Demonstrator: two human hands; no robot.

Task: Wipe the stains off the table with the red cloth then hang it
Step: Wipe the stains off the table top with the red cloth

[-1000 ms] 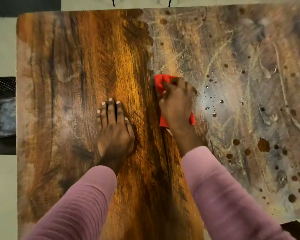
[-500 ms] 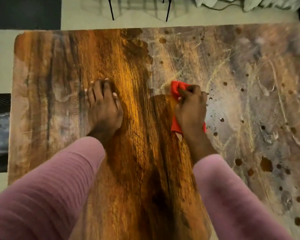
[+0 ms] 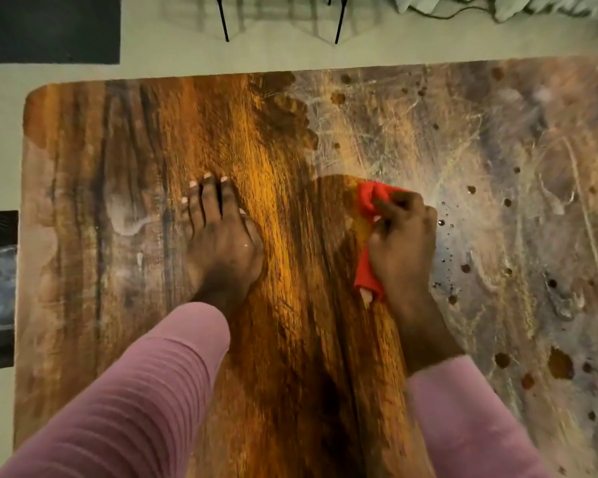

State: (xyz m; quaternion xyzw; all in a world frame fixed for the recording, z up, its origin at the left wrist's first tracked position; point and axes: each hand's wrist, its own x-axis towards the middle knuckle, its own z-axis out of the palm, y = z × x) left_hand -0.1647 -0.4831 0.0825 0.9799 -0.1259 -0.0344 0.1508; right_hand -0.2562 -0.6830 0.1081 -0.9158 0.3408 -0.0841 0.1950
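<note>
**Head view: hands at the tabletop.** The left hand [image 3: 221, 243] is laid palm-down on the wooden table [image 3: 283, 139]. The wrist is kept straight, and the forearm is covered by a ribbed pink sleeve [image 3: 135, 391] entering from the lower left. Its fingers [image 3: 209, 201] are held straight and pressed close together, directed away from the person, and nothing is gripped by them.

The right hand [image 3: 404, 246] is set knuckles-up on the table, to the right of the left hand and well apart from it. Its forearm is clad in a second pink sleeve [image 3: 463, 426]. Its fingers [image 3: 399, 203] are curled round the bunched red cloth [image 3: 370, 198], which is pressed against the tabletop beneath the palm. One fold of the cloth is seen protruding just beyond the fingertips, on their far-left side, and one finger is laid across it. A second fold is seen emerging on the thumb side, below the heel of the hand, where a small pale tag or corner is visible.

To the right of the curled fingers, the surface is marked by pale smears and dark brown stains [image 3: 560, 365]. Small droplets [image 3: 446, 224] are scattered just beside the knuckles. Between the two hands, bare glossy wood grain is shown.
</note>
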